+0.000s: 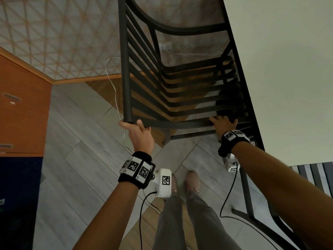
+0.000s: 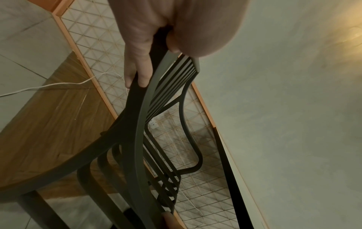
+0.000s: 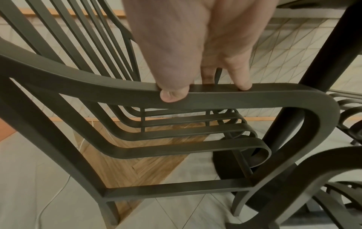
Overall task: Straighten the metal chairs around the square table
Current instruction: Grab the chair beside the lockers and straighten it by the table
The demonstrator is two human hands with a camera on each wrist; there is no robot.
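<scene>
**Both hands on one chair, easing it square to the table**

The left hand point(image 1: 139, 134) is wrapped round the near corner of the metal chair point(image 1: 180, 91), where the top rail of its back meets the upright post; the left-wrist view shows the fingers point(image 2: 140, 72) curled over the rail with the thumb on the other side. The right hand point(image 1: 222, 123) grips the chair's armrest point(image 3: 215, 96) on the table side, thumb point(image 3: 173, 95) pressed on the near face and fingers hooked over the top. So both hands are closed on the same chair, one at the back, one at the arm.

The chair stands on the floor with its slatted seat partly under the square table point(image 1: 288, 69), whose pale top fills the right of the head view. The armrest lies right at the table's dark edge, and the right-wrist view shows the table's leg point(image 3: 323, 62) close beyond the armrest's curved end. A second chair point(image 3: 313, 178) stands just on the near side of that same leg.

This looks like the step of aligning this one chair: it is gripped, not yet released. Whether its feet are lifted or resting cannot be told. The next move probably calls for a small turn or slide that sets the back parallel to the table edge, keeping the armrest clear of the leg and the neighbouring chair. A white cable point(image 1: 115, 91) trails on the floor beside the chair, away from the table; it is worth keeping the feet off it.
</scene>
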